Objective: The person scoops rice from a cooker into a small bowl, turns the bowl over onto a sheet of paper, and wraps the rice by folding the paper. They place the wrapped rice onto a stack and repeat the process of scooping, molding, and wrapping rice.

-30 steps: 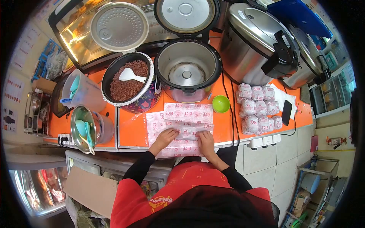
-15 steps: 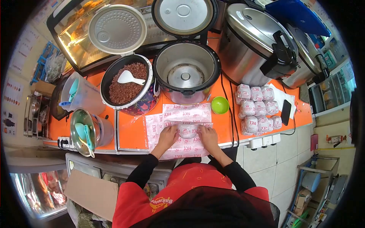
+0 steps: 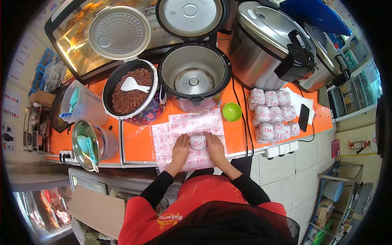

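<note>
A rounded bundle partly covered by printed rice wrapping paper [image 3: 199,141] sits at the table's front edge; its contents are hidden. My left hand [image 3: 180,151] lies at the bundle's left side, fingers stretched out and pressing on the paper. On the other side my right hand [image 3: 215,149] does the same, its fingers straight and pointing away from me. More printed wrapping sheets [image 3: 163,134] spread out beneath and behind the bundle. To the right stand several finished wrapped rice packs [image 3: 274,112], stacked in rows.
Behind the sheets are a rice cooker of reddish rice [image 3: 126,100] with a white rice paddle [image 3: 132,85], and an open cooker pot [image 3: 179,67]. A green bowl [image 3: 232,112], black phone [image 3: 304,117], steel cookers [image 3: 261,45] and a utensil bowl [image 3: 83,139] share the orange table [image 3: 136,143].
My fingers have gone from pinching the paper's far fold to lying flat along both sides of the bundle. The fold is pressed down closer around it. The view has shifted slightly.
</note>
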Demonstrator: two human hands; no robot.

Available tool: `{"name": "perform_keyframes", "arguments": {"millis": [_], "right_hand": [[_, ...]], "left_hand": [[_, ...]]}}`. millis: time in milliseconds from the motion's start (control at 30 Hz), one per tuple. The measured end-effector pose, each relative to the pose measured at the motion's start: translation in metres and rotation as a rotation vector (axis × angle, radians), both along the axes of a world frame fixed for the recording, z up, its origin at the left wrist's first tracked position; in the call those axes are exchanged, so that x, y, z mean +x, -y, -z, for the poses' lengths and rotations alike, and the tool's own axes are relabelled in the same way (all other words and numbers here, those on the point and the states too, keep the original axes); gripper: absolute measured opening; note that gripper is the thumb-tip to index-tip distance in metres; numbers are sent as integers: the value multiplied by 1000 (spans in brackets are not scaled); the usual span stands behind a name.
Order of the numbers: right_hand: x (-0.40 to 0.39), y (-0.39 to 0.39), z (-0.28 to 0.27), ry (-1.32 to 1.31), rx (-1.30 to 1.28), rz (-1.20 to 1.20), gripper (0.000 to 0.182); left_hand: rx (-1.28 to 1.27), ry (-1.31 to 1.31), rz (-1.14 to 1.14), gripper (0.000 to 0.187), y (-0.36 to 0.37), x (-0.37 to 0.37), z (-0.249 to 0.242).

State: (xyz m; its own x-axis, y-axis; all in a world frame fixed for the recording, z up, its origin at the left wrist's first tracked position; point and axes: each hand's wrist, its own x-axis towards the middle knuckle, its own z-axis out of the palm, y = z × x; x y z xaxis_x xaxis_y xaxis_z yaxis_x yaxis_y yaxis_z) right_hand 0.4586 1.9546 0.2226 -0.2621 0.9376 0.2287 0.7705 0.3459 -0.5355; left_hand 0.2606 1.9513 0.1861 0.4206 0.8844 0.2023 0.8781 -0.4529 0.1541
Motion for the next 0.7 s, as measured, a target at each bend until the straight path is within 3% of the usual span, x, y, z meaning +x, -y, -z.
{"name": "perform_keyframes", "arguments": {"millis": [133,233,333,367,400,433,500,533,633,667,700], "right_hand": [[2,15,2,-117,-95,-84,63],[5,14,16,-208,-184,-111,75],[13,12,5,-313,-188,-142,78],[9,8,31,-264,-164,-155,77],[11,11,13,-309,-205,-100,80],[10,9,16,-394,-206,-59,81],[6,1,25,-564,-192,13,83],[2,0,28,-1001,-310,50,82],[21,-6,-22,-1680,-646,216,75],[27,-7,-37,-1794,-731,224,65],[36,-7,-43,-1728,-707,215,63]], "left_hand": [[-167,147,-73,72,23,17,-22],[-394,339,1,90,21,28,-35],[-423,898,-31,93,18,53,-17],[-623,1394,-165,86,18,72,-36],[-574,1393,-326,78,13,83,-33],[-517,1386,-494,71,6,92,-31],[-813,1651,-554,64,-17,105,-53],[-965,1774,-617,60,-20,106,-60],[-856,1853,-466,53,-22,122,-61],[-827,1776,-377,56,-23,131,-71],[-800,1695,-296,58,-18,139,-86]]}}
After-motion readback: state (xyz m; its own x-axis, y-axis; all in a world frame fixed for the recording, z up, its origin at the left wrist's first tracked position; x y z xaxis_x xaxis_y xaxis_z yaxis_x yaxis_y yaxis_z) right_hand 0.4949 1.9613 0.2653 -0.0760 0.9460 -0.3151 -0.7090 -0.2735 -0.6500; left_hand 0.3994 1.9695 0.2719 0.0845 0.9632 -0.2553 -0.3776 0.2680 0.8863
